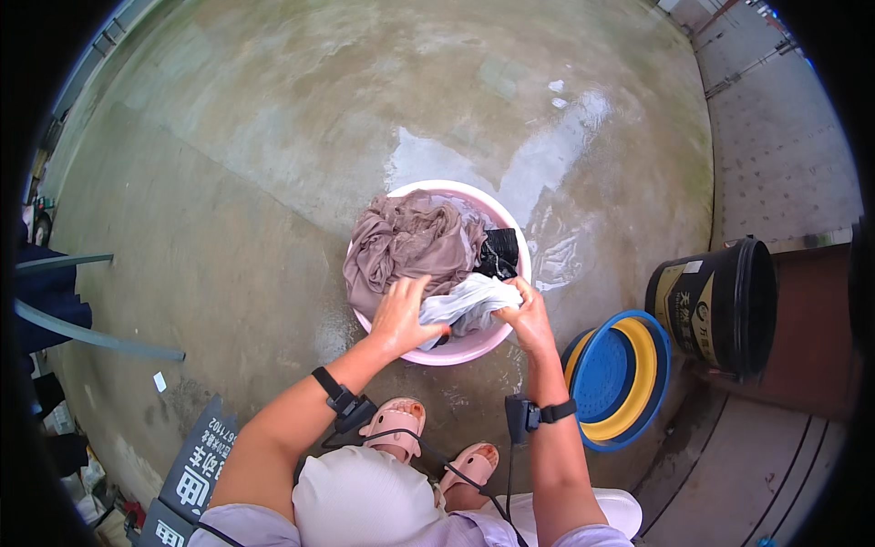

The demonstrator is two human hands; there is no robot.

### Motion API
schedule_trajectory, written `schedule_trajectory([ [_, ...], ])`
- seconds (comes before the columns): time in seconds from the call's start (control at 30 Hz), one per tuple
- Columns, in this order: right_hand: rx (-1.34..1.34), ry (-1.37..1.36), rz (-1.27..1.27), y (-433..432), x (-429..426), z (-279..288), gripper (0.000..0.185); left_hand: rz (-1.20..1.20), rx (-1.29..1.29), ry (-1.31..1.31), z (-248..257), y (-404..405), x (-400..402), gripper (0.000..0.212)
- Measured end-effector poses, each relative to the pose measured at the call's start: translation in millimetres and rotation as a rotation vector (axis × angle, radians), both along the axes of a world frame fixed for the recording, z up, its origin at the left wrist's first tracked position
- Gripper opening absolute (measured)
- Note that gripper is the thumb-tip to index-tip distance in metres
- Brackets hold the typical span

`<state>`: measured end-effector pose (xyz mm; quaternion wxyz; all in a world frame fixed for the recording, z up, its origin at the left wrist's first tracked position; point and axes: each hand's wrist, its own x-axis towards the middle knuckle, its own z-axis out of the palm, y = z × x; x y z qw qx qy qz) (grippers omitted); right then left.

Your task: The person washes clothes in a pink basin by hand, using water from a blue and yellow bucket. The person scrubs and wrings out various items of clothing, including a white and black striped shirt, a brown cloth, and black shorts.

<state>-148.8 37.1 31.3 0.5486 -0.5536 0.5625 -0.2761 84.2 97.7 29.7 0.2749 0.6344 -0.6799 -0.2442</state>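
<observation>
A pink plastic basin (461, 357) stands on the wet floor, heaped with laundry. My right hand (532, 316) pinches one end of a light grey-white cloth (478, 295) at the basin's near right side. Over the left end of that cloth, my left hand (405, 316) has its fingers and thumb spread; whether it touches the fabric is hard to tell. Bunched brown-mauve fabric (410, 239) fills the left and far part of the basin. A shiny black item (500, 253) lies against the right inner wall, its kind unclear.
A blue and yellow collapsible basin (605, 369) leans at right, beside a large black bucket (718, 304) bearing writing. Puddles lie on the concrete floor (260, 225). Dark printed boards (198, 458) are at lower left. Cables run from my wrist devices (523, 418) past my pink sandals (396, 427).
</observation>
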Motion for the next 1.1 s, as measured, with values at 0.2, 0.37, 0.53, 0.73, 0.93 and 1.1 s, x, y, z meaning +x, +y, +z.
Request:
schedule_trajectory([
  [0.2,-0.213,-0.014,0.005,-18.0,27.9,61.9,0.041,-0.076,-0.031,0.092,-12.4,4.1,-25.3,0.043],
  [0.37,-0.325,0.056,-0.089,-12.4,26.4,27.6,0.071,0.092,0.590,1.142,-20.3,-21.2,-26.7,0.038],
  [0.53,0.032,-0.116,-0.069,51.0,12.6,-20.8,0.100,0.174,0.764,1.624,-16.4,-25.7,-22.2,0.042],
  [0.73,0.366,-0.860,-0.448,79.3,15.0,-39.1,0.085,0.169,0.762,2.126,-19.0,-21.3,-41.0,0.035],
  [0.93,0.685,-1.219,-0.700,85.5,32.3,-28.9,0.062,0.058,0.776,2.162,-8.3,-15.3,-61.0,0.050],
  [1.1,0.512,-1.052,-0.802,71.6,4.9,-23.0,0.043,0.009,0.795,1.523,-11.7,-18.7,-43.5,0.043],
])
